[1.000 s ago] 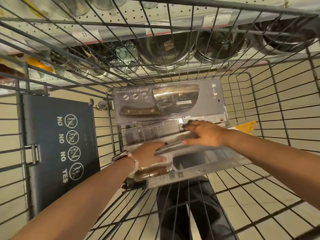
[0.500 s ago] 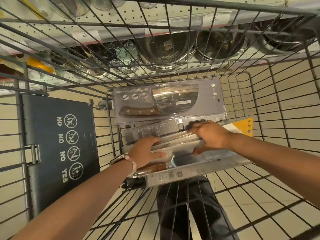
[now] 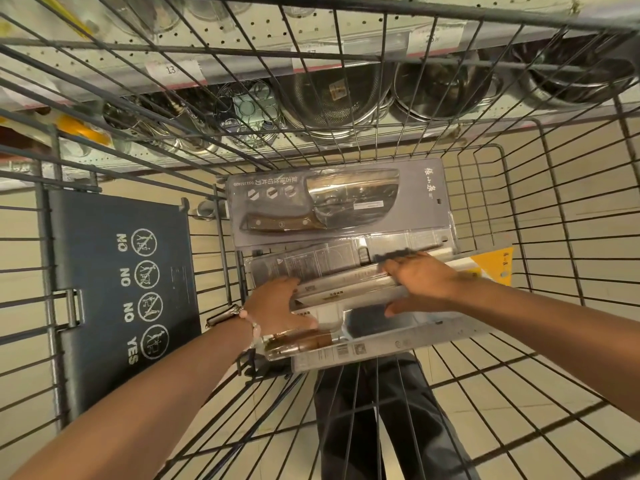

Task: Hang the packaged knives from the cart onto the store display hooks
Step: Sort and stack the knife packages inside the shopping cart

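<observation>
Several packaged knives lie in the wire cart [image 3: 571,237]. Flat at the far end is a grey package with a wooden-handled cleaver [image 3: 339,206]. In front of it, my left hand [image 3: 277,303] grips the left end of a couple of knife packages [image 3: 346,285] tilted up on edge. My right hand [image 3: 419,282] holds their right part, fingers over the top edge and thumb below. Beneath them lie a clear package with a wooden-handled knife [image 3: 381,330] and a yellow-cornered package [image 3: 495,265]. No display hooks are visible.
A dark child-seat flap with NO/YES pictograms [image 3: 121,289] stands at the cart's left. Beyond the cart, a store shelf holds steel bowls and colanders [image 3: 332,95] under a pegboard [image 3: 242,29]. Dark-trousered legs [image 3: 363,410] show through the cart floor.
Both hands closed round the upper packages and tipped them up on edge. My right hand shifted slightly right with its thumb going underneath, and more of the yellow-cornered package shows.
</observation>
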`<control>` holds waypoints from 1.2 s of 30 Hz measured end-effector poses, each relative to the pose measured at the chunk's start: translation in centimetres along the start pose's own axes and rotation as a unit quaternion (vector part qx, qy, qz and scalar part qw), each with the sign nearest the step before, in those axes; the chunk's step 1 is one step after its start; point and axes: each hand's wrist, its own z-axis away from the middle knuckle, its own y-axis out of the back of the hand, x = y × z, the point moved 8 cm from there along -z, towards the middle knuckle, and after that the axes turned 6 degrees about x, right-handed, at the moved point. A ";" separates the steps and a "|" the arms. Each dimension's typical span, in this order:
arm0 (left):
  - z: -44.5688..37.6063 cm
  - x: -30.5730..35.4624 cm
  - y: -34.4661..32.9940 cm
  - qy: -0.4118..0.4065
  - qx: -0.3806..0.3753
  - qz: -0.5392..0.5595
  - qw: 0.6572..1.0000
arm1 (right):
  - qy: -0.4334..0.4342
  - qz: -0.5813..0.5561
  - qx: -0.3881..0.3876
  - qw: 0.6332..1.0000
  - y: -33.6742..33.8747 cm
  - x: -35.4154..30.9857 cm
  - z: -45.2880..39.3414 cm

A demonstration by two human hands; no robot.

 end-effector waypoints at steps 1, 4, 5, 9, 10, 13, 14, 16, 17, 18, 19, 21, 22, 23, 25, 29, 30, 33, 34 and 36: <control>0.0 0.1 -0.1 -0.005 -0.012 0.004 1.000 | -0.001 -0.012 -0.005 1.000 -0.1 0.0 0.0; 0.1 0.2 -1.2 -0.013 -0.072 0.020 0.997 | 0.007 -0.032 -0.028 0.999 -0.4 0.0 0.2; 0.2 0.3 -1.5 -0.014 -0.083 0.023 0.996 | 0.010 -0.036 -0.034 0.999 -0.4 -0.1 0.3; 0.2 0.6 -1.8 -0.010 -0.083 0.024 0.996 | 0.012 -0.049 -0.038 0.998 -0.5 -0.1 0.4; 0.3 0.7 -1.8 -0.013 -0.086 0.015 0.996 | 0.018 -0.050 -0.033 0.998 -0.4 -0.1 0.5; 0.3 0.7 -2.0 -0.019 -0.090 -0.018 0.996 | 0.038 -0.010 0.002 0.999 -0.1 -0.1 0.4; 0.4 0.5 -2.0 -0.016 -0.092 -0.024 0.995 | 0.039 0.006 0.008 0.999 0.0 0.0 0.4; 0.5 0.4 -2.0 -0.012 -0.099 -0.033 0.994 | 0.032 0.017 -0.005 0.999 -0.5 0.2 0.4; 0.5 0.5 -2.0 -0.013 -0.105 -0.038 0.994 | 0.027 0.009 -0.015 0.999 -0.7 0.3 0.4; 0.5 0.7 -2.0 -0.014 -0.109 -0.044 0.993 | 0.020 -0.004 -0.020 1.000 -1.0 0.4 0.4; 0.5 0.8 -2.0 -0.017 -0.113 -0.049 0.992 | 0.010 -0.022 -0.027 0.999 -1.1 0.6 0.5; 0.3 1.0 -2.0 -0.020 -0.115 -0.055 0.992 | -0.006 -0.071 -0.032 0.997 -1.1 1.0 0.6; 0.1 1.0 -2.0 -0.022 -0.111 -0.057 0.992 | -0.004 -0.081 -0.029 0.996 -1.2 1.1 0.5; -0.1 1.0 -2.0 -0.024 -0.105 -0.061 0.992 | -0.003 -0.082 -0.027 0.996 -1.3 1.3 0.5; -0.5 0.9 -1.8 -0.027 -0.091 -0.050 0.994 | 0.014 -0.037 0.000 0.999 -1.3 1.2 0.6; -0.8 1.0 -1.8 -0.040 -0.092 -0.027 0.995 | 0.133 0.053 0.158 0.977 0.4 -1.5 2.3; -0.7 1.0 -1.9 -0.042 -0.091 -0.032 0.994 | 0.191 0.049 0.159 0.967 0.2 -2.7 3.1; -0.5 1.0 -2.0 -0.040 -0.084 -0.042 0.995 | 0.300 0.123 -0.001 0.946 -4.1 -4.2 4.7; -0.4 1.0 -2.0 -0.039 -0.082 -0.042 0.995 | 0.298 0.154 -0.047 0.941 -5.6 -3.7 5.1; -0.1 1.2 -1.9 -0.036 -0.082 -0.041 0.995 | 0.285 0.168 -0.082 0.940 -6.6 -3.2 5.2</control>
